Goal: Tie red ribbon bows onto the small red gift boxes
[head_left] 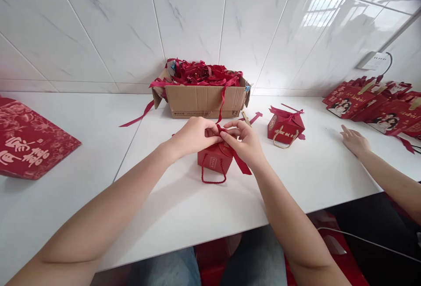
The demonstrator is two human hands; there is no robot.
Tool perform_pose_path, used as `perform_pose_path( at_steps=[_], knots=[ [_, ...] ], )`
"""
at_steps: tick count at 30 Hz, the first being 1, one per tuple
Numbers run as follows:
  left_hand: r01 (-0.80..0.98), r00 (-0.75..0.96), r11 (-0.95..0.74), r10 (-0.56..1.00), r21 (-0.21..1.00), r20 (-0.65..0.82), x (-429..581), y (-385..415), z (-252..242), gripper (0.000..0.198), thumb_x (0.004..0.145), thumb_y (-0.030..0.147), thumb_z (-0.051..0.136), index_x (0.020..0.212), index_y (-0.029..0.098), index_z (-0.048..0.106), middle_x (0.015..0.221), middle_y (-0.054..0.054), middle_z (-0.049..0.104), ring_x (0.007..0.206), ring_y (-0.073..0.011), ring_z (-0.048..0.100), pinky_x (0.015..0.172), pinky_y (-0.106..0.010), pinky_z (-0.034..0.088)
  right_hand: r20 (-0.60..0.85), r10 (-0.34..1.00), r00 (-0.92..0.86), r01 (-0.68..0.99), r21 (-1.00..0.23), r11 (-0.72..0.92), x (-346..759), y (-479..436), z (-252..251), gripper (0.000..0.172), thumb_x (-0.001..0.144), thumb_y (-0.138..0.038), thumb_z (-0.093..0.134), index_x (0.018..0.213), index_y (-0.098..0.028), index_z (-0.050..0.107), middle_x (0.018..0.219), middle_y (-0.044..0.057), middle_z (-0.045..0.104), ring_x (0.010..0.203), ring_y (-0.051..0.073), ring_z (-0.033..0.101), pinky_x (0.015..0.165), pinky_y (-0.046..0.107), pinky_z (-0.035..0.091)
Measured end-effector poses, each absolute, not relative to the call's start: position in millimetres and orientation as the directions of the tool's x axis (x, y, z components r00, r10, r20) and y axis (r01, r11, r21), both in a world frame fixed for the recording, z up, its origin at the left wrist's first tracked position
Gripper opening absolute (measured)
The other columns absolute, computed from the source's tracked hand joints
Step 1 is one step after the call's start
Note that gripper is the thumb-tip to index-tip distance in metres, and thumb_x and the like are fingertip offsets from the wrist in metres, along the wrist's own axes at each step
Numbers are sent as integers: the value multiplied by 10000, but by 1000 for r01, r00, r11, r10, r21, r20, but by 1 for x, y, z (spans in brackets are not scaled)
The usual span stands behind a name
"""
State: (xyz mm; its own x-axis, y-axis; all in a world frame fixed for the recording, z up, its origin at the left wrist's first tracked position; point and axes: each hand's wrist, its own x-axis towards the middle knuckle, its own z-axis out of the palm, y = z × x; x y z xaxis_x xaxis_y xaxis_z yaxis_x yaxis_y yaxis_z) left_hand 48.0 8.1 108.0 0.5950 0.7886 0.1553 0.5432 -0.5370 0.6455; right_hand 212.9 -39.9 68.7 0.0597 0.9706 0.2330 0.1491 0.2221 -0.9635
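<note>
A small red gift box (213, 163) with a twisted red cord handle stands on the white table in front of me. My left hand (199, 134) and my right hand (243, 139) meet over its top. Both pinch a red ribbon (242, 164) there, and one end of it hangs down the box's right side. My fingers partly hide the knot or loop between them. Behind my hands, a cardboard box (204, 97) holds a heap of red ribbons (204, 73), some trailing over its edges.
A red box tied with a bow (286, 126) stands to the right. Further right are several red gift boxes (351, 101) and another person's hand (355, 141) on the table (164, 229). A large red package (33, 141) lies at the left. A tiled wall (197, 18) closes off the back.
</note>
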Motion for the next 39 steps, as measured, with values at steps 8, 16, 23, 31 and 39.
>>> perform_pose_path(
  at_steps=[8, 16, 23, 31, 39],
  knots=[
    [523, 603, -565, 774, 638, 192, 48, 11, 105, 187, 765, 304, 639, 871, 223, 770, 876, -15, 758, 756, -187, 668, 661, -286, 499, 378, 909, 174, 334, -891, 307, 213, -38, 63, 402, 927, -538, 407, 911, -201, 626, 747, 33, 672, 700, 158, 619, 650, 286, 479],
    [501, 608, -587, 761, 636, 225, 49, 9, 106, 181, 776, 248, 569, 801, 194, 740, 815, -18, 743, 694, -166, 649, 617, -259, 482, 483, 843, 236, 400, -839, 369, 222, -23, 56, 166, 840, -271, 497, 907, -188, 623, 951, 87, 704, 908, 214, 652, 794, 361, 515],
    [513, 643, -597, 743, 617, 185, 45, 8, 107, 168, 767, 248, 548, 796, 191, 704, 783, -12, 709, 636, -143, 603, 556, -245, 443, 368, 920, -132, 460, -800, 386, 237, -15, 48, 340, 798, -169, 501, 1102, -220, 642, 1085, 61, 706, 933, 204, 659, 823, 379, 527],
    [479, 684, -632, 704, 609, 192, 41, 11, 107, 161, 771, 248, 532, 809, 201, 682, 841, -16, 704, 686, -152, 605, 585, -255, 450, 531, 833, -155, 673, -561, 483, 242, -34, 66, 121, 827, -225, 578, 834, -214, 698, 904, 67, 689, 839, 208, 625, 711, 351, 522],
    [483, 666, -640, 712, 598, 224, 41, 15, 104, 151, 774, 277, 560, 811, 216, 693, 916, -19, 696, 783, -173, 633, 645, -257, 480, 283, 925, -251, 582, -720, 378, 260, -49, 84, 278, 877, -446, 566, 824, -213, 707, 546, -17, 541, 460, 97, 413, 429, 245, 337]
  ],
)
